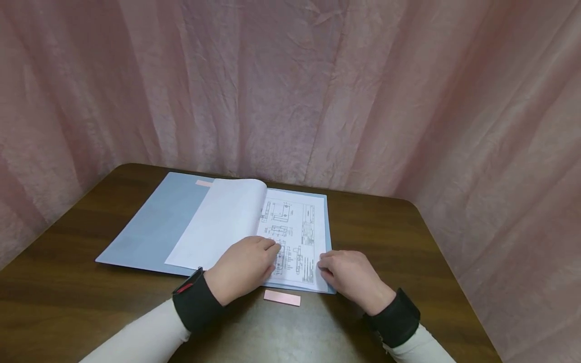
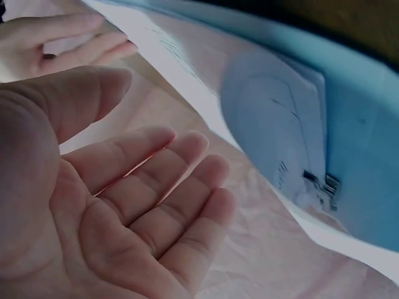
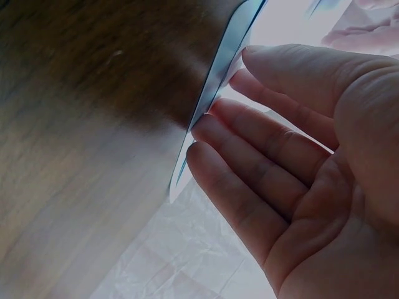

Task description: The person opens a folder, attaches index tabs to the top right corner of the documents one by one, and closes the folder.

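Left hand [image 1: 242, 264] and right hand [image 1: 351, 275], fingers loosely extended, seemingly touch smooth printed paper [image 1: 294, 217] on a thin blue folder [image 1: 150, 227].

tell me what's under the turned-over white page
The blue folder shows left of the page and seems to continue beneath it; in the head view, whatever the page covers is hidden.

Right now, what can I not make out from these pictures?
Lettering on the drawing sheet: too small, head view.
Part of that sheet: hidden by the left hand, head view.
Marks near the metal fastener: blurred, left wrist view.
Right sleeve: cut off by bottom edge, head view.
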The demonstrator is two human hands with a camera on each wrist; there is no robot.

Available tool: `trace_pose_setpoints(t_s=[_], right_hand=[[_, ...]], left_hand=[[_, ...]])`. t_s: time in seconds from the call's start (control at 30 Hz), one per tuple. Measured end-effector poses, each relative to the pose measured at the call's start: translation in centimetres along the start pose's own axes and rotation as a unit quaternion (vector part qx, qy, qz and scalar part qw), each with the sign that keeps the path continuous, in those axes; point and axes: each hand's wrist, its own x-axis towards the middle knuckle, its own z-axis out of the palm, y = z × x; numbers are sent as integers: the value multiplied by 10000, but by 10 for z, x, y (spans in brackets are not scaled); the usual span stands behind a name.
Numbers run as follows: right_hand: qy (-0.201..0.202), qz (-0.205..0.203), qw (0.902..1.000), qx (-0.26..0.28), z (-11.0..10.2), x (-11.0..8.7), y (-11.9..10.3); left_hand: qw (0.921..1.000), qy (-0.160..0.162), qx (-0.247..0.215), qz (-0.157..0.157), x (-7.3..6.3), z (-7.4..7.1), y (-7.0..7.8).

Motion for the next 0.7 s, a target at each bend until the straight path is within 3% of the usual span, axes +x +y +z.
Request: trace_pose_setpoints(t_s=[0.2,0.47,0.7], right_hand=[[-23,25,10000,45,-1,-1,0],[31,6,10000,18,1,0,1],[-51,78,9999,103,0,0,1]], left_hand=[[9992,-48,-255,289,-10,-4,7],[9957,-436,-650,493,-20,-3,14],[9945,-556,-620,641,-23,-1,21]])
